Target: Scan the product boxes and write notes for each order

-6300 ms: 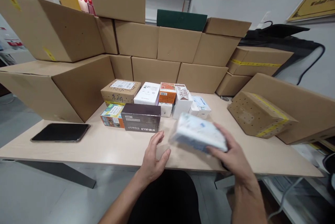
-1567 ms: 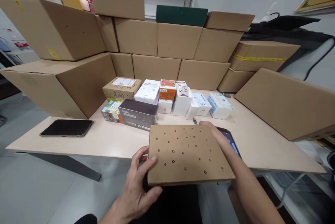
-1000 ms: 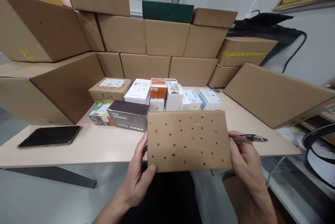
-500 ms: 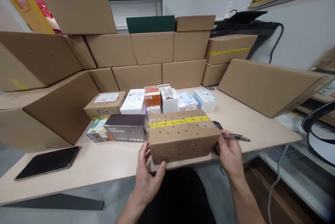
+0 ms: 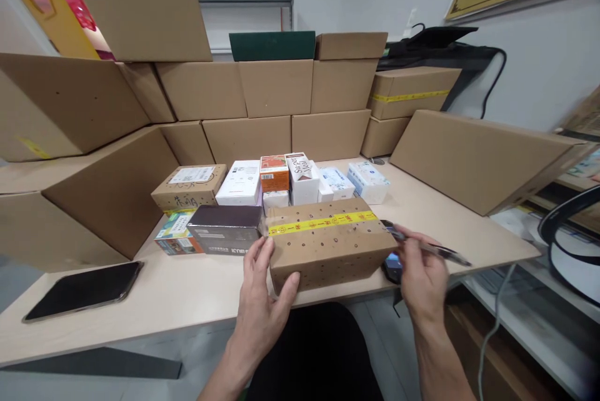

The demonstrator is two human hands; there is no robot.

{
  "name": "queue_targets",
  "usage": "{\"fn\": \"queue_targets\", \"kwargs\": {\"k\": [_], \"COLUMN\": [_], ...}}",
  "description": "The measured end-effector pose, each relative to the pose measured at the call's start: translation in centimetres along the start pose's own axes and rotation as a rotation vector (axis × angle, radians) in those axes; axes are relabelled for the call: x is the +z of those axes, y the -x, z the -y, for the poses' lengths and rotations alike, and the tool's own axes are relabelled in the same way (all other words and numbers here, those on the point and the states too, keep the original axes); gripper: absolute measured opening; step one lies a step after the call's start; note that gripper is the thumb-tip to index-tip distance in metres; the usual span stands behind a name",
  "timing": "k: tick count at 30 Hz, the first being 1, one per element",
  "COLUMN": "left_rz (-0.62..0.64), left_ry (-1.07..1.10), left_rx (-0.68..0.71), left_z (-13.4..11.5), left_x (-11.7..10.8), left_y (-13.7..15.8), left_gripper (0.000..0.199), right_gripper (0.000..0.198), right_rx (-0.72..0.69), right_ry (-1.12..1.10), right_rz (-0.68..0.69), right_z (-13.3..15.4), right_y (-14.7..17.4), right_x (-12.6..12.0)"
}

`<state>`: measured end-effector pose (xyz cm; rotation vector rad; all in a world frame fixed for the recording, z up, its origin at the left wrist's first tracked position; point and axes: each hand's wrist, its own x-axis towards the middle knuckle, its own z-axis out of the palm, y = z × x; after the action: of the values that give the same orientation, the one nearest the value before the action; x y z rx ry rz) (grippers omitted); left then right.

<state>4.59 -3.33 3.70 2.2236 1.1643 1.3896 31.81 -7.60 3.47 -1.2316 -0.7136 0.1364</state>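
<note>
A cardboard box (image 5: pixel 335 257) lies at the table's front edge, with yellow printed tape along its top and small pen marks dotted over its top and front. My left hand (image 5: pixel 265 295) grips its left end, thumb on the front face. In my right hand (image 5: pixel 424 273) is a pen (image 5: pixel 450 254), its clear barrel sticking out to the right and its other end near the box's right edge. Partly hidden behind that edge is a dark device with a lit screen (image 5: pixel 392 263). A dark grey box (image 5: pixel 227 229) stands just left of the marked box.
Several small product boxes, among them an orange box (image 5: pixel 274 173) and a white box (image 5: pixel 240 182), stand behind. A phone (image 5: pixel 84 290) lies on the left. Stacked cartons (image 5: pixel 248 138) wall the back and left; a large carton (image 5: pixel 473 157) leans at right.
My right hand has come off the box's right end and moved right with the pen. My left hand has slid slightly up the left end. More of the dark device shows.
</note>
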Motion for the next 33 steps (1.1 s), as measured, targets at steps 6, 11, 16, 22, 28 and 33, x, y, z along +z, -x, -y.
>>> {"fn": "queue_targets", "kwargs": {"k": [6, 11, 16, 22, 28, 33], "left_rz": [-0.196, -0.236, -0.249, -0.284, -0.267, -0.245], "left_ry": [-0.197, -0.241, -0.287, -0.359, -0.365, -0.368], "left_rx": [0.253, 0.422, 0.398, 0.415, 0.386, 0.372], "left_z": [-1.5, -2.6, -2.5, -2.8, -3.0, -2.9], "left_x": [0.4, 1.8, 3.0, 3.3, 3.4, 3.4], "left_y": [-0.2, -0.7, -1.3, -1.9, -1.9, -1.8], "left_gripper": [0.051, 0.046, 0.037, 0.03, 0.029, 0.031], "right_gripper": [0.023, 0.024, 0.022, 0.026, 0.029, 0.027], "right_rx": [-0.243, -0.042, -0.045, -0.054, -0.229, -0.312], "right_ry": [-0.282, -0.269, -0.026, 0.127, 0.259, 0.318], "right_rz": [-0.272, 0.285, 0.509, 0.678, 0.676, 0.685], "right_z": [6.7, 9.4, 8.4, 7.3, 7.7, 8.2], "right_y": [-0.8, -0.1, -0.6, -0.7, -0.6, -0.7], "right_x": [0.4, 3.2, 6.4, 6.7, 6.7, 7.1]}}
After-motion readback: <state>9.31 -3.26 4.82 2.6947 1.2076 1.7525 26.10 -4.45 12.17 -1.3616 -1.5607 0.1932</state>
